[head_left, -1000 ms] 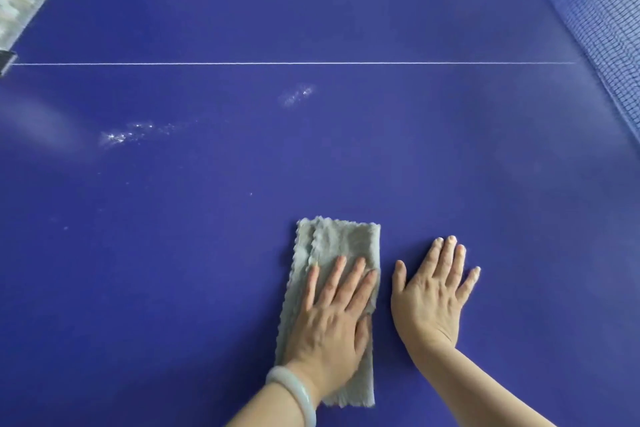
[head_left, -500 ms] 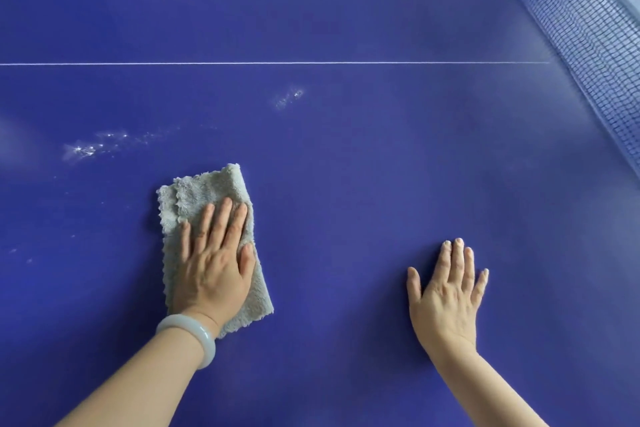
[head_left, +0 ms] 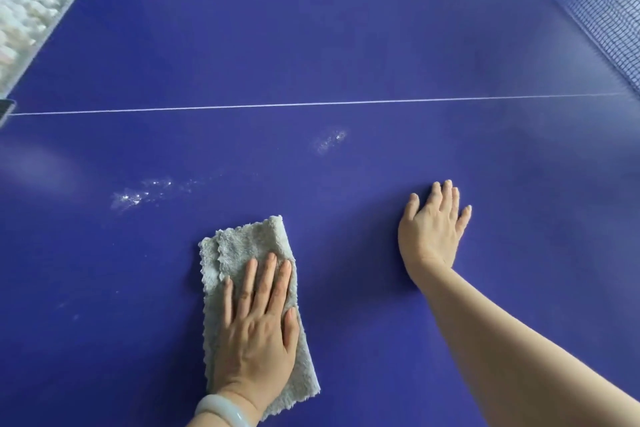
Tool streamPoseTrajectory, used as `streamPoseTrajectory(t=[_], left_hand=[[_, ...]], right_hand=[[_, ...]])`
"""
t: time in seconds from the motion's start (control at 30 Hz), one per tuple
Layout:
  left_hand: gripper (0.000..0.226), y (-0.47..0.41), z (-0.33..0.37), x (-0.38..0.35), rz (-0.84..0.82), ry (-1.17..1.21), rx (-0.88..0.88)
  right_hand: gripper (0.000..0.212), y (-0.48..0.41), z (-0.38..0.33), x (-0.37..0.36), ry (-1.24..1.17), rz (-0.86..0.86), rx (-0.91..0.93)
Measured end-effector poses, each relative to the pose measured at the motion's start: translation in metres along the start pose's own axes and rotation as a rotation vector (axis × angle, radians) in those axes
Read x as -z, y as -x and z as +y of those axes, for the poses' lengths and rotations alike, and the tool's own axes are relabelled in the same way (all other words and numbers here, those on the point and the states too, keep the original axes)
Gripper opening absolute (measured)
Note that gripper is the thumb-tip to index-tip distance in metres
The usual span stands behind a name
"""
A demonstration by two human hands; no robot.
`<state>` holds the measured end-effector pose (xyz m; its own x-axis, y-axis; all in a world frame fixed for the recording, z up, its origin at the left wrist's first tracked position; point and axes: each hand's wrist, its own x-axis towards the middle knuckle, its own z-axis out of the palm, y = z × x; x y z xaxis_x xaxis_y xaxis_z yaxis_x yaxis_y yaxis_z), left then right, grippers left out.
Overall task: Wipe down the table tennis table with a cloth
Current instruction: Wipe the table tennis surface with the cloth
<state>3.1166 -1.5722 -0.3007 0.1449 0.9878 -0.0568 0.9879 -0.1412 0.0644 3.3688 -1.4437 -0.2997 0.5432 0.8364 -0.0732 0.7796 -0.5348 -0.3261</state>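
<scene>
Cloth (head_left: 242, 246), grey and fluffy, folded long, lies flat on the blue counter (head_left: 346, 28) under the left grip (head_left: 258, 329), whose straight fingers press it down. Its long axis runs away from the person. Ahead and left of that grip lie white smears (head_left: 138, 194), with a smaller patch (head_left: 330, 140) ahead and right; I'd guess these come next. The right grip (head_left: 433, 229) rests spread on bare counter, holding nothing. Past the far left edge are blurred white balls (head_left: 31, 10); I can't make out their holder.

head view looks down, close over the table (head_left: 346, 45).
</scene>
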Motion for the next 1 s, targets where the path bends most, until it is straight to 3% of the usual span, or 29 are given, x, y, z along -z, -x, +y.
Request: streamPoseTrajectory(t=[0.1, 0.23, 0.3, 0.47, 0.67, 0.73, 0.83, 1.0], left_hand=[[0.061, -0.006, 0.010, 0.002, 0.022, 0.023, -0.055], [0.059, -0.051, 0.069, 0.010, -0.107, 0.072, -0.432], [0.059, -0.092, 0.094, 0.010, -0.128, 0.110, -0.522], [0.060, -0.183, 0.088, 0.010, -0.106, 0.051, -0.492], [0.058, -0.200, 0.002, 0.012, -0.026, 0.015, -0.095], [0.060, -0.171, 0.010, 0.012, -0.006, 0.031, -0.134], [0.060, -0.143, 0.050, 0.003, -0.032, 0.123, -0.349], [0.061, -0.196, 0.093, 0.002, -0.079, 0.084, -0.481]], right_hand=[[0.063, -0.001, 0.004, -0.003, 0.007, 0.021, -0.008], [0.065, -0.003, 0.003, -0.002, 0.024, 0.012, -0.017], [0.066, -0.004, 0.002, 0.000, 0.016, 0.019, -0.029], [0.066, -0.004, 0.002, 0.000, 0.031, 0.029, -0.027], [0.065, -0.003, 0.001, -0.004, 0.060, 0.021, -0.024], [0.067, -0.003, 0.002, -0.006, 0.057, 0.034, -0.019], [0.067, -0.003, 0.002, -0.005, 0.044, 0.040, -0.021], [0.065, -0.002, 0.001, -0.001, 0.047, 0.023, -0.026]])
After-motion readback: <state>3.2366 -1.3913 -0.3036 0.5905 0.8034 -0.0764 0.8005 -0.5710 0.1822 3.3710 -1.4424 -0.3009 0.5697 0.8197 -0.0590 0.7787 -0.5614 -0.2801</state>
